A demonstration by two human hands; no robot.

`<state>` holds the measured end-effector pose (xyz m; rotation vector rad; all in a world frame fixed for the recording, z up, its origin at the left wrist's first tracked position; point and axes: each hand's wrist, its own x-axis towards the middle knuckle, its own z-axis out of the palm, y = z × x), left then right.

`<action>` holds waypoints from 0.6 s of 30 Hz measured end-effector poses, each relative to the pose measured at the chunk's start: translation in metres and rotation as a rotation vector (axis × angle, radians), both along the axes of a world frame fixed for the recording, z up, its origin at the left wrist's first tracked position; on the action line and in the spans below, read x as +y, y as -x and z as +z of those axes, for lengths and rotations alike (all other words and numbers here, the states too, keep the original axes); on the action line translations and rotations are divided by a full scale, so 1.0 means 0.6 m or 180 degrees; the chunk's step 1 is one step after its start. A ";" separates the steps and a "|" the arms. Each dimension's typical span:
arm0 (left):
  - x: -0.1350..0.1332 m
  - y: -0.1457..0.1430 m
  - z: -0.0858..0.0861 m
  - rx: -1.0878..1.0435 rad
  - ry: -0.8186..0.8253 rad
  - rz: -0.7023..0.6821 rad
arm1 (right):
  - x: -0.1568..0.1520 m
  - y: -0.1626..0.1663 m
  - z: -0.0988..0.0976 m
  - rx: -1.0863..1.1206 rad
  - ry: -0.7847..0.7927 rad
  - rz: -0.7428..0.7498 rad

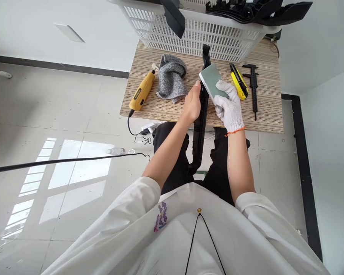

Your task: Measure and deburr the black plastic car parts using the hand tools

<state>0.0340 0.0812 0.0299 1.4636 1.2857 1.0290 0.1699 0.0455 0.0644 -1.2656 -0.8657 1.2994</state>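
My bare left hand [193, 101] is closed around the edge of a long black plastic trim piece [200, 130]. The piece runs from the tabletop down over the front edge towards my lap. A white knit glove with an orange cuff covers my right hand [228, 103]. Between its fingers is a flat grey-green rectangular block with a pale edge [212, 79], held against or just over the upper part of the trim; contact cannot be made out. Left of my hands lies a crumpled grey cloth [172, 78]. To the right is a yellow utility knife [239, 82].
A white plastic basket [195, 36] with black parts [255, 13] stands at the back of the wooden table [268, 110]. A yellow rotary tool [142, 91] with a cord lies at left, a black caliper [253, 89] at right. A plastic bottle [116, 151] is on the floor.
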 end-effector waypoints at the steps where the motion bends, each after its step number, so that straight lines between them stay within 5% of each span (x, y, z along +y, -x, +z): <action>1: -0.004 0.000 0.003 0.0012 -0.0061 0.0113 | 0.001 -0.001 -0.002 0.0015 -0.0052 0.0035; 18: -0.033 -0.006 0.008 0.0328 -0.0466 0.0130 | 0.007 -0.005 -0.016 0.0327 -0.0535 -0.0075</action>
